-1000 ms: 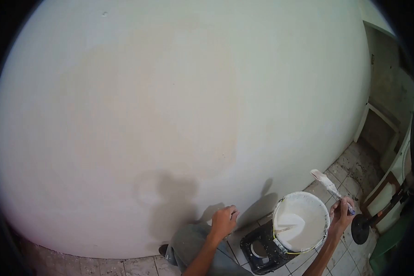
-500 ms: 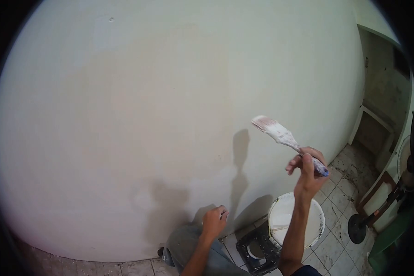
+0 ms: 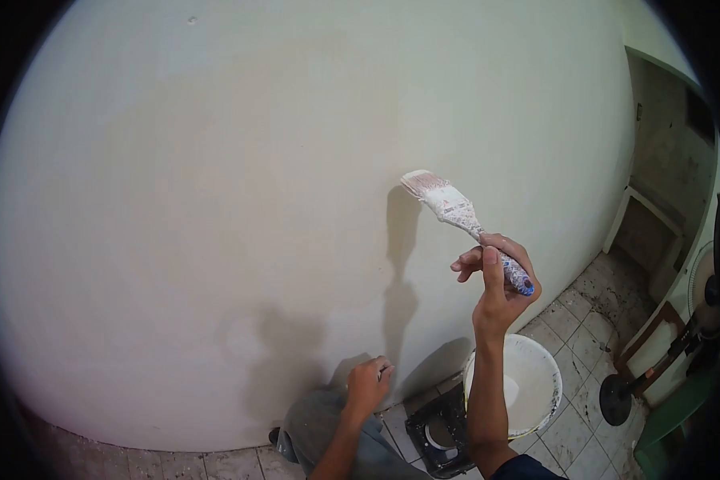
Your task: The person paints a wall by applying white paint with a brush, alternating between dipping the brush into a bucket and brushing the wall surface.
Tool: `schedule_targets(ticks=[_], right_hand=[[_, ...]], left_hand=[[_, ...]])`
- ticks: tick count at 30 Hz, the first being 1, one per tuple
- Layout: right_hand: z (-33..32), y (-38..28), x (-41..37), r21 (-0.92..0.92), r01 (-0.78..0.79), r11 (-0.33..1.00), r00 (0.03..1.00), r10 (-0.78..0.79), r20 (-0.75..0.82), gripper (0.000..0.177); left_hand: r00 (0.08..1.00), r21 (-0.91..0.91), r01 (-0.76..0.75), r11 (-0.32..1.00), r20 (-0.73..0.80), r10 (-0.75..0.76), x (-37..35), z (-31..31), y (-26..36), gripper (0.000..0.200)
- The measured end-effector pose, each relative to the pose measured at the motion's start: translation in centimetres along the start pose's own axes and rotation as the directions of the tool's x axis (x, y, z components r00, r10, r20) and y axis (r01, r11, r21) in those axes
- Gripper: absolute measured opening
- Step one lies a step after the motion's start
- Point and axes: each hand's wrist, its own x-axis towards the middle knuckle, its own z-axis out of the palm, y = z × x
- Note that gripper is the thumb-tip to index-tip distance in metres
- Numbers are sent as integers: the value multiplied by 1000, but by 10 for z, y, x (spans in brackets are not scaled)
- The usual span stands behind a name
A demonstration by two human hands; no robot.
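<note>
A paint-covered brush (image 3: 448, 202) is held by its blue-speckled handle in my right hand (image 3: 504, 276), its bristles up and to the left, close to the wall (image 3: 296, 176). Whether the bristles touch the wall cannot be told. My left hand (image 3: 369, 382) is closed low down by my knee (image 3: 316, 424); what it holds, if anything, is too small to name. Beneath my right forearm stands a white bucket (image 3: 540, 384) with pale paint inside.
A black stand (image 3: 436, 436) sits left of the bucket on the tiled floor (image 3: 572, 420). At the right are a fan with a round black base (image 3: 616, 400), a green object (image 3: 676, 424) and a doorway (image 3: 668, 160).
My right hand has moved left and up with the brush, bringing the bristles nearer their shadow on the wall. My left hand has barely moved.
</note>
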Motion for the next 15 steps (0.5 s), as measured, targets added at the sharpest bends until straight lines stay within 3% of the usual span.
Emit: schedule_targets(ticks=[15], right_hand=[[2, 7, 3, -5, 47, 999, 999, -47, 9, 15]], left_hand=[[1000, -4, -12, 1000, -16, 12, 1, -3, 7, 11]])
